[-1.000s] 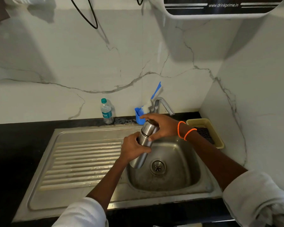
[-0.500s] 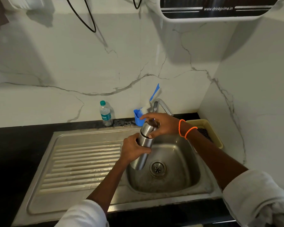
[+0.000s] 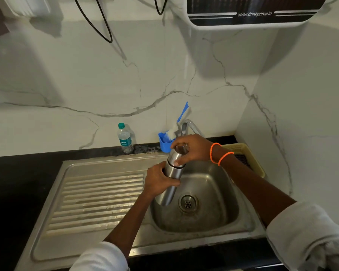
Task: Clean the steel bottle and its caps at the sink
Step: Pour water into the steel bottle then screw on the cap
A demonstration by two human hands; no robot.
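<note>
A slim steel bottle (image 3: pixel 171 184) hangs tilted over the left side of the sink basin (image 3: pixel 219 210), its base low and its top leaning up to the right. My left hand (image 3: pixel 158 179) is wrapped around its middle. My right hand (image 3: pixel 192 148), with two orange bands at the wrist, closes over the steel cap (image 3: pixel 176 156) at the bottle's top, just under the tap (image 3: pixel 191 127). No water is seen running.
A blue holder (image 3: pixel 164 143) with a blue-handled brush stands behind the sink beside the tap. A small plastic water bottle (image 3: pixel 124 138) stands on the black counter at the wall. A yellow tray (image 3: pixel 245 158) lies right of the basin. The ribbed drainboard (image 3: pixel 98 198) lies left.
Both hands stay on the bottle in nearly the same place; my right hand's fingers have shifted slightly around the cap. The camera has tilted a little.
</note>
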